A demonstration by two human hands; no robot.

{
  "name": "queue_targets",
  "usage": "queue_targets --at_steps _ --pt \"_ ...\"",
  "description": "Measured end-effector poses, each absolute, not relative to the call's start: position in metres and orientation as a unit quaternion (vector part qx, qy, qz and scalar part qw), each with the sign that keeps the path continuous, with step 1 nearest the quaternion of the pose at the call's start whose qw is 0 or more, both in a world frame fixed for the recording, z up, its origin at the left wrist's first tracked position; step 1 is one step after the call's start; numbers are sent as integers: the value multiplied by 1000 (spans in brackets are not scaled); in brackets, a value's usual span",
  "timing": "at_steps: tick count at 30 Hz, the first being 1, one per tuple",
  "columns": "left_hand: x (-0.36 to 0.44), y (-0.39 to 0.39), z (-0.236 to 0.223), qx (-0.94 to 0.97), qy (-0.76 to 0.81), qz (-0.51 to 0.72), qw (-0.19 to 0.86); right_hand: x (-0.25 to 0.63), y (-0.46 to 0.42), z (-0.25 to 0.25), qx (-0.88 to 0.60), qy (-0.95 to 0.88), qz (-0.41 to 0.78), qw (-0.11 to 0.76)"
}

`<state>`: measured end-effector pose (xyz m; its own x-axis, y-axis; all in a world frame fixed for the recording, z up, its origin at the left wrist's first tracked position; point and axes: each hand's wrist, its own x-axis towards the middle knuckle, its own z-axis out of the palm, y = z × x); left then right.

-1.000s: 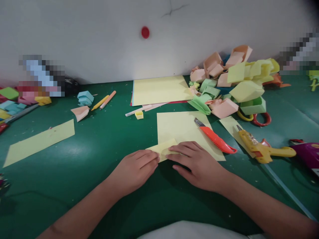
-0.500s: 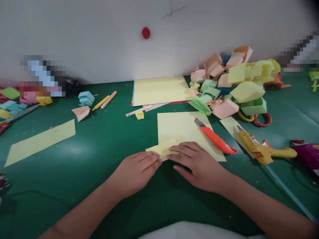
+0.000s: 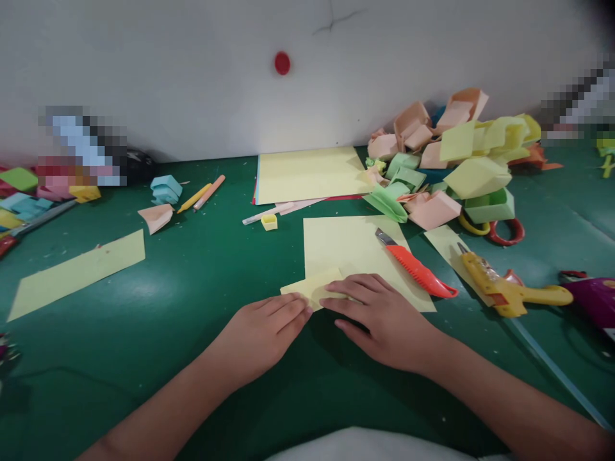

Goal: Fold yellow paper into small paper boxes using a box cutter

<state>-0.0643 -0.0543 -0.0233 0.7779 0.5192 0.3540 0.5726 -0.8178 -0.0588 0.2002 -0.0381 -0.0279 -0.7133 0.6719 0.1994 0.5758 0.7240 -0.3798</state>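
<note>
- Pale yellow paper strip (image 3: 314,288): thin, matte and narrow, it lies at a slant on the green tabletop (image 3: 192,275) beneath both hands, its far corner overlapping the near edge of a flat yellow sheet (image 3: 343,246).
- On that sheet rests a cutter (image 3: 420,270) with a ridged orange-red plastic handle and a bared metal blade; to its right lies a yellow glue gun (image 3: 504,285) with a translucent stick.
- Farther back, a heap of folded paper pieces (image 3: 432,166) shows creased, boxy forms in peach, yellow and green.
- Fingers cover both ends of the strip, so its full outline and any fold are hard to make out; pixelation hides patches at both sides.
- Left hand (image 3: 269,330): palm down, fingers together over the strip's left end; whether it pinches the paper I cannot tell.
- Right hand (image 3: 377,320): fingers spread, tips resting on the strip's right part, thumb apart and nearer the body, not clamped.
- Both forearms angle inward from the lower corners.
</note>
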Motion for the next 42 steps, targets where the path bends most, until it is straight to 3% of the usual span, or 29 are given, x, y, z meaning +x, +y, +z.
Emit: queue_targets --at_steps 42 --pt "-68 -53 -25 -946 -289 -125 73 202 -37 -30 -334 -912 145 189"
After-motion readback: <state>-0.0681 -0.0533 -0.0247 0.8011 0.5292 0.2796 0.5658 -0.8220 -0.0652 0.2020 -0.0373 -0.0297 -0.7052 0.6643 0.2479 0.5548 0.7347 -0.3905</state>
